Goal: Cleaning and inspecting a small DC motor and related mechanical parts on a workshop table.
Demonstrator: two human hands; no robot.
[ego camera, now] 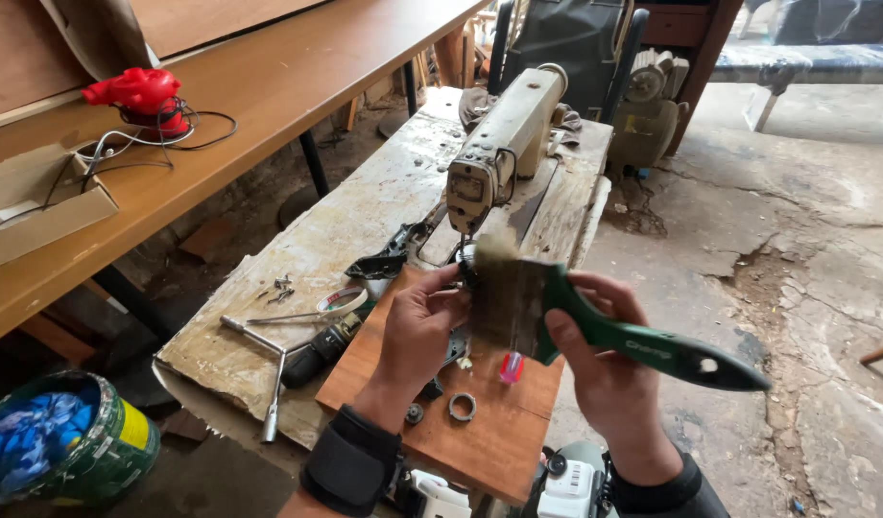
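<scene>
My right hand (603, 369) grips a green-handled paintbrush (643, 343) with worn brown bristles, which point up and left. The bristles rest against a small dark metal part (464, 280) that my left hand (417, 331) holds just in front of the brush. Both hands hover over a reddish-brown wooden board (504, 432) on the worn sewing table (355, 211). On the board lie a metal ring (462, 407), a small dark nut (415, 413) and a pink plastic piece (511, 367). The part in my left hand is mostly hidden by fingers and bristles.
A beige sewing machine (507, 144) stands on the table behind my hands. Left of the board lie a T-handle wrench (269, 369), a screwdriver (317, 353), a tape roll (344, 301) and loose screws (280, 288). A red tool (139, 96) sits on the long wooden bench; a green bucket (72, 441) stands lower left.
</scene>
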